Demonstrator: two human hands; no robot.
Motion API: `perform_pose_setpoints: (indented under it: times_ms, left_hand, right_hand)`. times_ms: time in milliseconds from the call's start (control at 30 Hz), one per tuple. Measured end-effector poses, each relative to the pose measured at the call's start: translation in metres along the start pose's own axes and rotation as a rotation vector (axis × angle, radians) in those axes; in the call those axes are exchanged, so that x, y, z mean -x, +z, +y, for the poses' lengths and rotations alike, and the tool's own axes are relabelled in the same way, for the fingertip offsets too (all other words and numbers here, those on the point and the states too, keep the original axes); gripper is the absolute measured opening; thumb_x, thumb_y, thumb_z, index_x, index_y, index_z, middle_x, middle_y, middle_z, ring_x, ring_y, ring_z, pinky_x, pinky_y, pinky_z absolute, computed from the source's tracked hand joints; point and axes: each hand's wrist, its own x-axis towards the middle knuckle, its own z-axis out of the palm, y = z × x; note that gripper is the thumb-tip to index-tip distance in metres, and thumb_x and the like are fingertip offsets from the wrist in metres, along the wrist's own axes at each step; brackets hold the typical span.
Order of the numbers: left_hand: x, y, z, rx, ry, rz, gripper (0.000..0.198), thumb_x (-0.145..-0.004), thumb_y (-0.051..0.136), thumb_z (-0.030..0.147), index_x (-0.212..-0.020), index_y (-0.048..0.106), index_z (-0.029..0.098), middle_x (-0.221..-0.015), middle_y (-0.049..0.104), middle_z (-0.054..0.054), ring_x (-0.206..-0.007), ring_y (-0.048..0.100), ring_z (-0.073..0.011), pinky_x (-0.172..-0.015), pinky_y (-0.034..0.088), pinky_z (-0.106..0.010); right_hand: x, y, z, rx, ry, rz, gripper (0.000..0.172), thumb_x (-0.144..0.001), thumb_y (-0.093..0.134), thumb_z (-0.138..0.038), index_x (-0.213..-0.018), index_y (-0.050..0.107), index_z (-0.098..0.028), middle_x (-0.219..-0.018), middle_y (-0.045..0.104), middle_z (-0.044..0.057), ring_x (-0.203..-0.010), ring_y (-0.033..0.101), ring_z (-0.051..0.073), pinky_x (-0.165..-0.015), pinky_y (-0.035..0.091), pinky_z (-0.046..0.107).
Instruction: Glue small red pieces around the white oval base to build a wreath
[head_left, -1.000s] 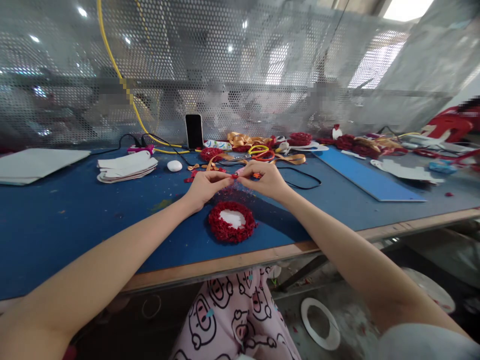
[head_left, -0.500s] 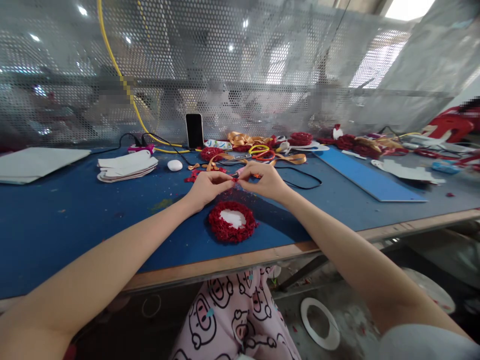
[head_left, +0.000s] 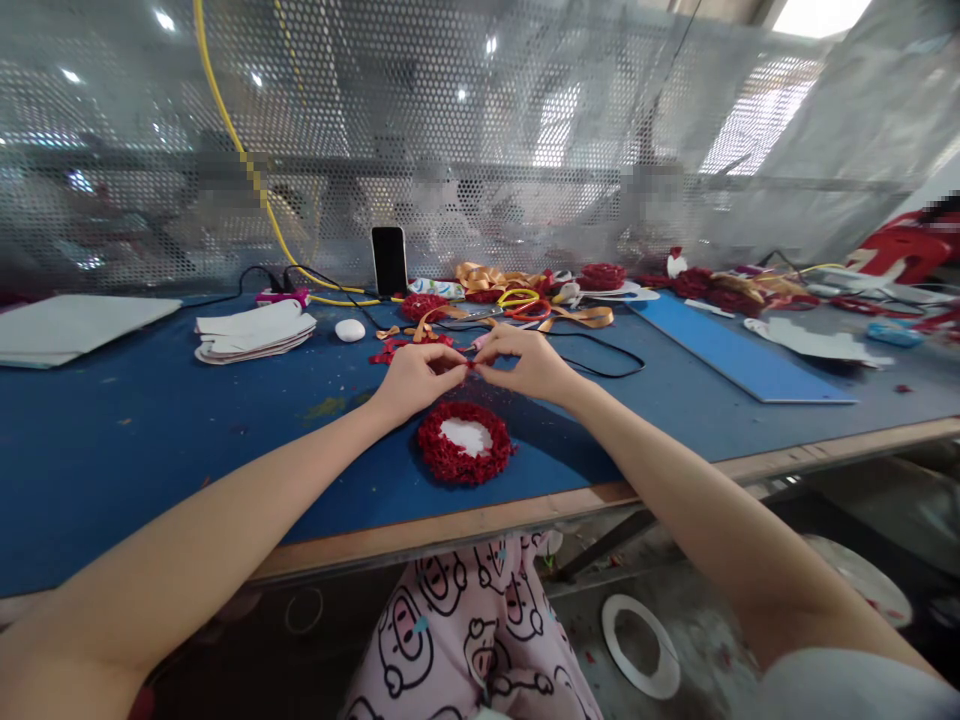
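A small red piece (head_left: 470,365) is pinched between the fingertips of my left hand (head_left: 420,378) and my right hand (head_left: 520,360), which nearly meet above the blue table. Most of the piece is hidden by the fingers. Just below them, toward the table's front edge, lies a fluffy red ring (head_left: 435,455) with a white middle. Red scraps (head_left: 388,350) lie beside my left hand. Behind the hands are orange ribbon (head_left: 592,317), another red bundle (head_left: 422,306) and scissors with yellow and red handles (head_left: 519,299).
A phone (head_left: 389,262) stands upright at the back. White sheets (head_left: 255,332) and a white oval object (head_left: 349,330) lie at the left. A blue board (head_left: 739,350) rests at the right. A black cable loops behind my right hand.
Both hands remain nearly in place, fingertips together, with a slight shift of the fingers around the red piece. The ring has not moved.
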Motion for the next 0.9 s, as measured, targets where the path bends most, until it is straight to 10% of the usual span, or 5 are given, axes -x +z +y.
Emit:
perform_pose_setpoints:
  times_ms: [900]
  left_hand:
    - [0.0026,-0.0003,0.0045,-0.108,0.098,0.015,0.018,-0.083,0.065,0.031,-0.089,0.076,0.018,-0.073,0.074,-0.003,-0.058,0.061,-0.014,-0.061,0.047,-0.025]
  right_hand:
    - [0.0001,0.0023,0.0038,-0.023,0.067,0.057,0.007,-0.082,0.071,-0.026,-0.081,0.078,-0.022,-0.081,0.074,0.005,-0.082,0.068,0.019,-0.083,0.054,0.037]
